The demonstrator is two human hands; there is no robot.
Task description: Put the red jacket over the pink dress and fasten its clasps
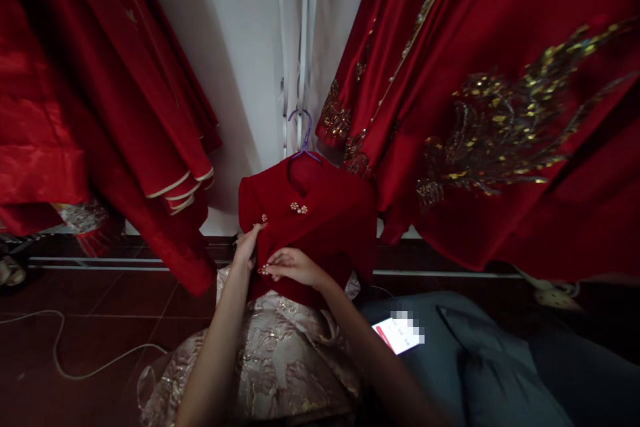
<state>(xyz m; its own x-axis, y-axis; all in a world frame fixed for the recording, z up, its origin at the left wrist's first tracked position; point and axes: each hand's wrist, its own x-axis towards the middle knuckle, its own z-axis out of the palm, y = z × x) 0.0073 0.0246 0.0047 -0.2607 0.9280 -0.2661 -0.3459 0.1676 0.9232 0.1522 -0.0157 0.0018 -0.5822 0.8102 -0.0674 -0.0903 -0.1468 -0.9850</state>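
A dark red jacket [325, 220] with pearl buttons [299, 208] hangs on a purple hanger [304, 140] in front of me. My left hand [247, 247] pinches the jacket's front edge just below a button at its left side. My right hand [293, 265] is closed on the fabric lower down, at another button. Under the jacket spreads a pale gold brocade skirt [280, 360].
Red satin gowns hang at the left [100, 113], and red ones with gold embroidery at the right [500, 120]. Between them is a white wall [235, 47]. A grey cushion [480, 360] with a phone [399, 333] on it lies at the lower right. A white cable [60, 347] crosses the dark floor.
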